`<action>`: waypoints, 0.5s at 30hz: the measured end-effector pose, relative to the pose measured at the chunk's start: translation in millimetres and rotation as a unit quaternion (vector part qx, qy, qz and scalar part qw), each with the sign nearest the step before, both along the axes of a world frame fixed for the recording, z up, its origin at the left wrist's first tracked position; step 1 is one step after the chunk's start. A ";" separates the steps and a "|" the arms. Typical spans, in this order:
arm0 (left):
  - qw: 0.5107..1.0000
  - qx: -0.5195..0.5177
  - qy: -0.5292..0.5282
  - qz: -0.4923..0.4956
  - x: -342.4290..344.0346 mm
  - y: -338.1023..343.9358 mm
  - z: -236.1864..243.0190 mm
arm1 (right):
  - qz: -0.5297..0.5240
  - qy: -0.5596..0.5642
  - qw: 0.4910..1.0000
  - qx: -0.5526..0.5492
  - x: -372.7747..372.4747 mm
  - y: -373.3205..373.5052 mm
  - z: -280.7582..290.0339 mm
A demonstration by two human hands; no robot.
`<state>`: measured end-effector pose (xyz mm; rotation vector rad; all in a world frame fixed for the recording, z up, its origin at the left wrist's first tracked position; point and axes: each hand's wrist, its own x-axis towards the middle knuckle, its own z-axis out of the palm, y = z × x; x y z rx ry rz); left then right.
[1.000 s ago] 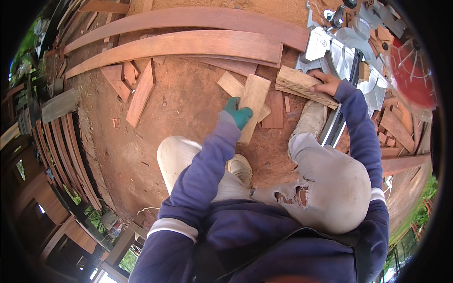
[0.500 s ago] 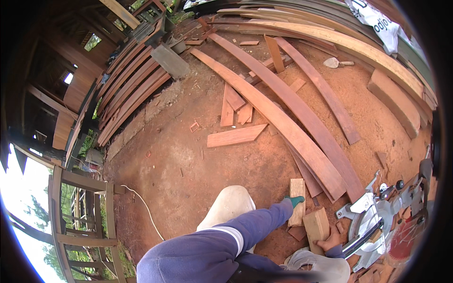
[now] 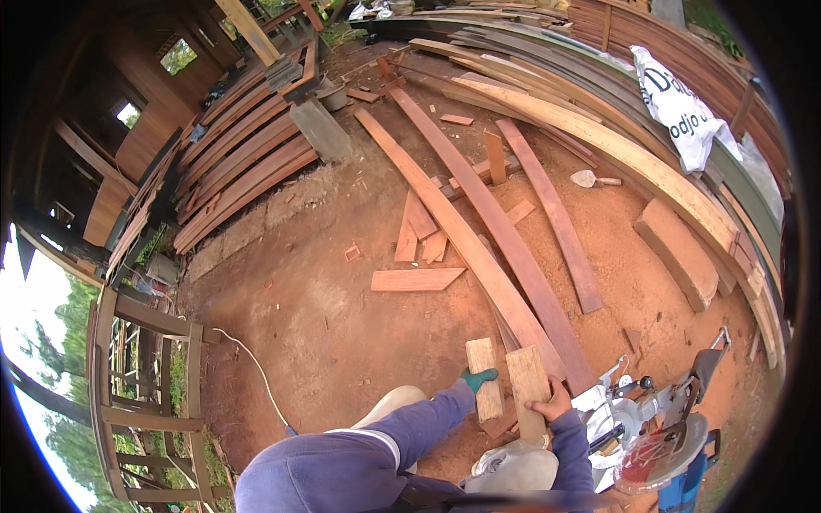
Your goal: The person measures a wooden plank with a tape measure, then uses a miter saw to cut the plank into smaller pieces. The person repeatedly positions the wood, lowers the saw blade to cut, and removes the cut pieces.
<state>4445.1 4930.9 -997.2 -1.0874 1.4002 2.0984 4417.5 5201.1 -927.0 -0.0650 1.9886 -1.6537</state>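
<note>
My left hand (image 3: pixel 481 377), in a green glove, is closed around a short, pale wooden block (image 3: pixel 488 399) in front of me. Just to its right stands a second wooden block (image 3: pixel 524 376), a bit longer, gripped along its right side by my bare right hand (image 3: pixel 553 403). The two blocks are side by side with a narrow gap, their far ends almost level. Reddish offcuts lie partly hidden under and behind them. My knees show close to the blocks.
A mitre saw (image 3: pixel 637 427) with a round blade stands right of my right hand. Long reddish boards (image 3: pixel 479 231) lie ahead on the dirt, with offcuts (image 3: pixel 419 280) beside them. A trowel (image 3: pixel 594 179) lies farther right near stacked planks (image 3: pixel 599 132). A white cable (image 3: pixel 256 363) runs at left.
The view has shifted to the right. My right hand has brought its block up beside the left one, so their ends are closer to level. My left hand still grips its block.
</note>
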 end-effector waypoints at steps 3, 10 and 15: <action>0.992 0.081 0.098 -0.009 -2.5 -47.5 140.6 | -0.038 0.014 0.998 -0.044 -16.5 -12.9 126.4; 0.961 0.277 0.022 -0.010 37.9 -139.8 428.7 | -0.042 0.052 0.990 -0.122 12.4 -86.1 380.7; 0.960 0.214 0.142 0.109 92.5 -130.7 491.4 | 0.076 0.132 0.988 0.026 55.5 -211.1 439.5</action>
